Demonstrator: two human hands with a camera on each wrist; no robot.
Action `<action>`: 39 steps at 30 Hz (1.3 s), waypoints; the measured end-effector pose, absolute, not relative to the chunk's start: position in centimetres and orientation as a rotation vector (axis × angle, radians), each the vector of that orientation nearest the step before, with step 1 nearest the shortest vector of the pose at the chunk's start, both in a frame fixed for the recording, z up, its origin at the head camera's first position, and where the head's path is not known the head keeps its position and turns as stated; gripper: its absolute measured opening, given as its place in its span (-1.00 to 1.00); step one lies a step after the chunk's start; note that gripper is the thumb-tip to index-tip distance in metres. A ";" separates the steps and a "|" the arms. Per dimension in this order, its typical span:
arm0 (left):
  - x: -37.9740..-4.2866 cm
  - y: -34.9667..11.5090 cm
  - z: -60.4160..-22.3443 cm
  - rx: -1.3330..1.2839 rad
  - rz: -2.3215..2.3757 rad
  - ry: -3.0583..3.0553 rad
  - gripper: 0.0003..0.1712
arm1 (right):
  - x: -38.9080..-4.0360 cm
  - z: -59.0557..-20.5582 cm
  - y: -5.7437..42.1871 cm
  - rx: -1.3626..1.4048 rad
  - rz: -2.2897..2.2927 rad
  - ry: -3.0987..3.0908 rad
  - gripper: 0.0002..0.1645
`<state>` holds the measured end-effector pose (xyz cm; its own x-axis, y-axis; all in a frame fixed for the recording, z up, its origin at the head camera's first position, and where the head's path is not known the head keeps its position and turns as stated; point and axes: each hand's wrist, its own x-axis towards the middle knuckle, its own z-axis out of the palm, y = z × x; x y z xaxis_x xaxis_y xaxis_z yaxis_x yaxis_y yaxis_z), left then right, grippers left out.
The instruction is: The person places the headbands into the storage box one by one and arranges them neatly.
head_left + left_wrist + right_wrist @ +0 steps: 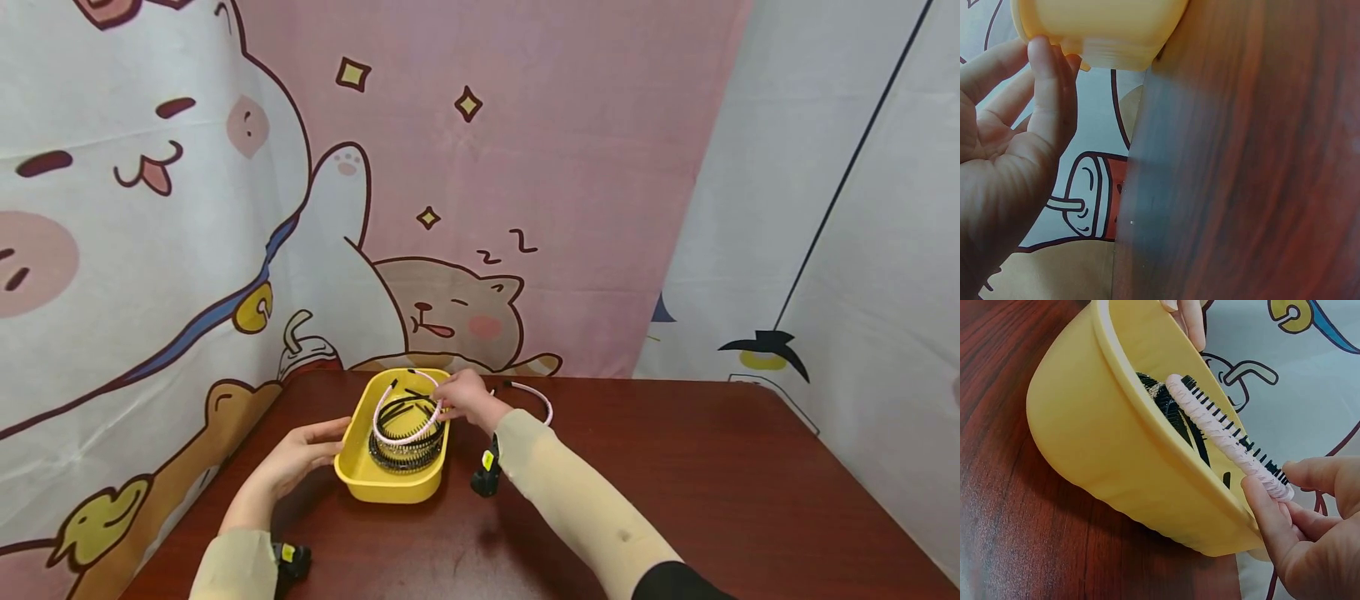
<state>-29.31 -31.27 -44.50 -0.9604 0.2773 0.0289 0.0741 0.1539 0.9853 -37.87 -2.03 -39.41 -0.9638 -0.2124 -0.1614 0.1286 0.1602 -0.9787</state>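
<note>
A yellow plastic basin [390,492] stands on the table, with several black toothed headbands [405,460] lying inside. My right hand [467,393] pinches a pale pink headband [1229,447] between thumb and fingers at the basin's right side. This headband has a wrapped band and a row of black teeth, and it hangs over the other headbands. My left hand [296,458] touches the basin's left side, its fingers fairly straight against the outer wall near the rim. In the left wrist view, the fingertips partly hide behind the basin.
Another pink headband [542,402] lies on the table to the right of the basin, partly hidden by my right arm. The dark red-brown table [712,483] ends at the back against a cartoon-printed cloth [570,208], which also hangs along the left.
</note>
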 end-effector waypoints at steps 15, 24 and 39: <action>-29.3 -31.3 -44.6 0.365 1.900 2.274 -0.32 | -38.0 -39.2 -1.5 -0.132 -1.712 2.415 -0.84; -29.1 -31.3 -44.5 0.383 1.895 2.271 -0.30 | -38.2 -38.5 0.9 -0.170 -1.681 2.478 -0.78; -29.2 -31.3 -44.5 0.363 1.893 2.276 -0.30 | -40.2 -37.6 6.9 -0.076 -1.709 2.510 -0.73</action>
